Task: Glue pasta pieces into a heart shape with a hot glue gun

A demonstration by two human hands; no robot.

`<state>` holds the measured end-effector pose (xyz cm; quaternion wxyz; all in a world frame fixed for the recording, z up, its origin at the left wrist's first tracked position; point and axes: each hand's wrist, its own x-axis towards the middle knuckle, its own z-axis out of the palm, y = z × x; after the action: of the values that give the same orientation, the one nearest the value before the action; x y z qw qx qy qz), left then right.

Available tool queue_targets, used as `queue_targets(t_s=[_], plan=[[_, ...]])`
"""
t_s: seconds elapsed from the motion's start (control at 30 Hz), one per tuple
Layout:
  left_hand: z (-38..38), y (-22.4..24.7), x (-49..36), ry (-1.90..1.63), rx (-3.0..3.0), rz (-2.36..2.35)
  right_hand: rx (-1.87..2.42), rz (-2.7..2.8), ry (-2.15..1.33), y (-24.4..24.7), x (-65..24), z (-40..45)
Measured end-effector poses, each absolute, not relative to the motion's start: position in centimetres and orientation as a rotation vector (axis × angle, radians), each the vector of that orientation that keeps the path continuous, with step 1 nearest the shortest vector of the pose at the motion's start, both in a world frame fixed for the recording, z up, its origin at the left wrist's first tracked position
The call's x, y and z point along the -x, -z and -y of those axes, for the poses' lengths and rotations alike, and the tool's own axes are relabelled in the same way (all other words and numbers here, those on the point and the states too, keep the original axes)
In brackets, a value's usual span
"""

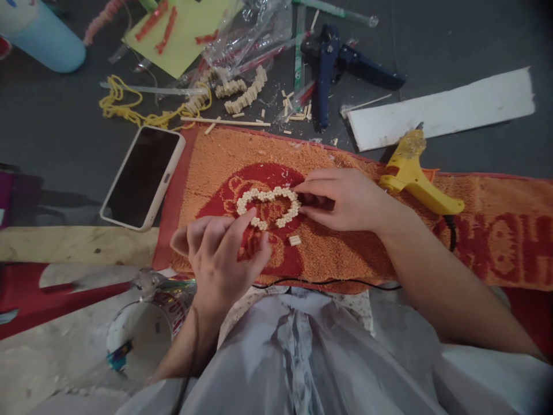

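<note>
A heart-shaped outline of short pale wooden stick pieces [289, 216] lies on an orange and red towel [345, 253], with a gap along its lower edge. My right hand [343, 199] holds the outline's right side between the fingertips and thumb; part of that contact is hidden. At the lower left of the outline is my left hand [222, 251], its thumb and index finger spread apart. The index fingertip is at the outline's edge; I cannot tell whether it touches. Just below the outline, a small cluster of stick pieces [294, 240] rests on the towel.
A phone [140, 176] lies at the left. A yellow glue gun [419, 178] rests on the towel's right part, near a white strip [444, 109]. Behind are a dark blue cutter [328, 69], curved stick pieces [248, 92], yellow yarn [116, 101] and plastic wrapping [259, 29]. A cable [319, 282] crosses the front edge.
</note>
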<state>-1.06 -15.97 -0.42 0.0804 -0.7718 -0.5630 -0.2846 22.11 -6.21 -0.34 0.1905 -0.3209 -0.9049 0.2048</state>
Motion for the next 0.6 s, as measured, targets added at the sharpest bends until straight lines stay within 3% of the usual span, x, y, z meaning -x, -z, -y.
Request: queue_targets(t_s=[0.6], plan=[[15.9,0.7,-0.6,0.861,2.355,1.586,0.925,2.455,-0.676,0.4,-22.2,6.1]])
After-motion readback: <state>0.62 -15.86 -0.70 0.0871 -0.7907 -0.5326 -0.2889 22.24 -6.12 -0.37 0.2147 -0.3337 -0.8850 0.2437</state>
